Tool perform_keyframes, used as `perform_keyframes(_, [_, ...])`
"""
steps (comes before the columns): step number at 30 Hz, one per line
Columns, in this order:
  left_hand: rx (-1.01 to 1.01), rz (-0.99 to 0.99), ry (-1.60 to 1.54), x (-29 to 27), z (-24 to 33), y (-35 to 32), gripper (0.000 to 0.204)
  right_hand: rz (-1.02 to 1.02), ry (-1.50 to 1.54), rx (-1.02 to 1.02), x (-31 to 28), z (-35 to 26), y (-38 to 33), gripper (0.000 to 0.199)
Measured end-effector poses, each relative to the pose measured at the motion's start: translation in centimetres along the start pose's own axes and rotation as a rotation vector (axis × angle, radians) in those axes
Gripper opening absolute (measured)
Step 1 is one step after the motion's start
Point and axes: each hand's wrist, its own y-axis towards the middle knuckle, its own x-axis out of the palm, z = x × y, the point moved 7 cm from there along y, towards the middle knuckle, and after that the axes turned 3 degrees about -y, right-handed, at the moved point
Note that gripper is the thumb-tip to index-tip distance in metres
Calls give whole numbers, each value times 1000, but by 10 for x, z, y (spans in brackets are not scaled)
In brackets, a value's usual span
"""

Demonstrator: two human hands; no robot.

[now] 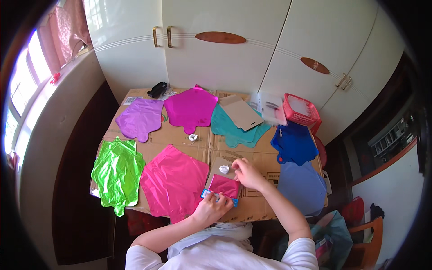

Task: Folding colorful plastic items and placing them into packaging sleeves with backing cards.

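A table topped with brown cardboard (263, 157) is filling the middle of the view, and big foil pieces are lying all over it! The hot-pink sheet (174, 182) is spreading widest, just left of the action, with the green sheet (118, 173) glinting beyond it. Along the back, the purple sheet (140, 118), the magenta sheet (190, 109) and the teal sheets (225, 128) are lining up; the dark blue sheets (297, 143) and a pale blue sheet (301, 186) are holding the right side. All of these are lying broad and flat, so by the look of it none is getting the compact treatment yet.

Down to the hands: the left hand (213, 210) is bending its fingers over the blue-trimmed near edge of the packet, keeping hold there. The right hand (246, 174) is curling at the far right corner, fingertips bunching close together; whether they are pinching anything, I cannot tell.

And the packet itself: folded pink foil (223, 185) is sitting between the hands at the near edge, looking mostly shaped. A sleeve around it? Too small to say. Smallest of all, a white roll (224, 169) is lying just beyond it, outside, seemingly awaiting its turn.
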Motion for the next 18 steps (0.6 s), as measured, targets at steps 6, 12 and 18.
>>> perform_keyframes(6, [-12,10,-6,2,-1,-3,29,172,-312,-222,7,-21,5,48])
perform_keyframes(12, [-37,18,-36,2,-2,-3,28,-259,-329,-242,28,-15,10,25])
perform_keyframes(18, [-57,0,-66,-2,-6,0,28,-460,390,87,45,6,-3,29])
